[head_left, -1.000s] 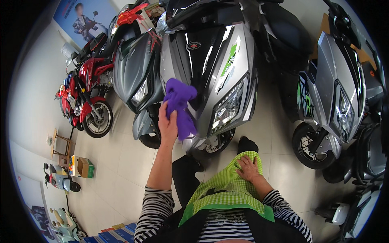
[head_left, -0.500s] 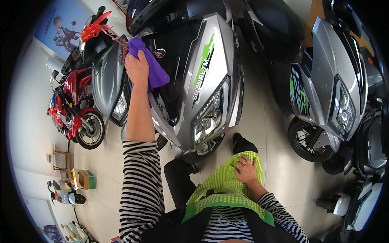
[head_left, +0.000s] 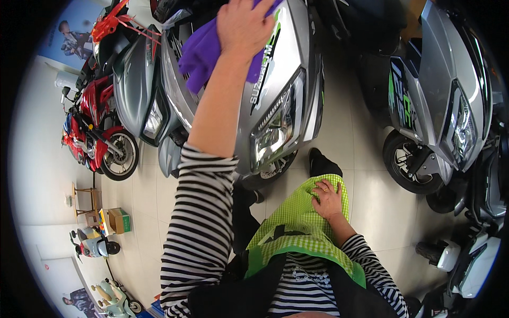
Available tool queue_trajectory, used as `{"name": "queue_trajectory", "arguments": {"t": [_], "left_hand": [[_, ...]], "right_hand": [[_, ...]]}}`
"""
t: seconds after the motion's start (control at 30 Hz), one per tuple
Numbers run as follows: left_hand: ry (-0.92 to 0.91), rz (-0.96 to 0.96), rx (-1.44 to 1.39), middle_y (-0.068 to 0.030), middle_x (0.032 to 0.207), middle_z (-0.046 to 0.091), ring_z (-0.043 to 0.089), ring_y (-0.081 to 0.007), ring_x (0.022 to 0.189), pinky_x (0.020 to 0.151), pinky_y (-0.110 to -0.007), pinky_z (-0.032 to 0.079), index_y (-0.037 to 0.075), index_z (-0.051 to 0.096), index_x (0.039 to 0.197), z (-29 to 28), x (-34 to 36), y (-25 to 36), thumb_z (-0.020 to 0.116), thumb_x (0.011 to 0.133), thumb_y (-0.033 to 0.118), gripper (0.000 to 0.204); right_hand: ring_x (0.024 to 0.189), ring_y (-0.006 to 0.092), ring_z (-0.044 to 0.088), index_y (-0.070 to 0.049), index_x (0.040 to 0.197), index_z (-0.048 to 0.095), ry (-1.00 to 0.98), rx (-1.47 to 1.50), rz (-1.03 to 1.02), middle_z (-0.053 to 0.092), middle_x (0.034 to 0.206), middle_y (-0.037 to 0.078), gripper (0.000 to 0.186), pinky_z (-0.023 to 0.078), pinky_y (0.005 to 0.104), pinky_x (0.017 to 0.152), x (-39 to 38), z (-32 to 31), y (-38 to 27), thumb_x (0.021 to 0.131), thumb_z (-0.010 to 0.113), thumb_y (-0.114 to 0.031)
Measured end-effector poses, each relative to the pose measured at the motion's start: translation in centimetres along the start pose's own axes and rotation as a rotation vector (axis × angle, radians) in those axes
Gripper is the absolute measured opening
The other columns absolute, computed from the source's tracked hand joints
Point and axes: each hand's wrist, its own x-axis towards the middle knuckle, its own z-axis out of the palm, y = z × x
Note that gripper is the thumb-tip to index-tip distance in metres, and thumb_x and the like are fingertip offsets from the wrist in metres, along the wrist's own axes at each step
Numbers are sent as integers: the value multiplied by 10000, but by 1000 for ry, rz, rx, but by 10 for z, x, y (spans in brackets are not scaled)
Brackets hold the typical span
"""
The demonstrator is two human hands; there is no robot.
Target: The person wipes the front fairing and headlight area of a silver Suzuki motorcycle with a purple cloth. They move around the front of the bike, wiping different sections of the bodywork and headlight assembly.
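Observation:
My left hand [head_left: 244, 29] presses a purple cloth [head_left: 199, 61] onto the upper front panel of a silver scooter [head_left: 265, 138] with a green-and-black decal, near the top of the view. The arm in a striped sleeve crosses the scooter, partly covering it. My right hand [head_left: 327, 200] rests with fingers apart on the green checked apron [head_left: 283, 214] over my leg, below the scooter's front.
A grey scooter [head_left: 135, 85] stands close at the left, with a red motorcycle [head_left: 101, 106] beyond it. Another silver scooter [head_left: 440, 95] is at the right. A wooden stand [head_left: 85, 193], a cardboard box [head_left: 116, 220] and small scooters [head_left: 90, 244] line the left wall.
My left hand and the purple cloth have moved up and rightward across the scooter's front panel. My right hand stays on the apron.

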Motion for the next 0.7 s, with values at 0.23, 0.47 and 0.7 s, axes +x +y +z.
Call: {"name": "queue_trajectory", "arguments": {"t": [0.23,0.47,0.7], "left_hand": [[-81,94,-229,-57,1265,613,544,-284,1195,942,-456,444,271,664,1200,-10,-37,16,680,784,251,417],[-255,120,-205,-51,1294,610,560,-304,1162,916,-467,433,317,717,1113,-75,-158,41,751,636,250,483],[-138,228,-119,38,1212,639,588,-194,1009,900,-403,431,404,688,1102,-115,-289,66,716,750,299,368]], "right_hand": [[1362,199,426,-170,1114,704,8,1,15,598,1320,-16,326,194,636,1159,-2,1,0,821,660,-304],[1380,171,402,-170,1127,697,-32,-14,9,581,1334,-32,332,180,632,1165,-4,2,1,840,643,-329],[1388,166,388,-165,1131,692,-77,-25,21,569,1347,-40,323,176,633,1163,-2,2,-1,845,628,-302]]}}
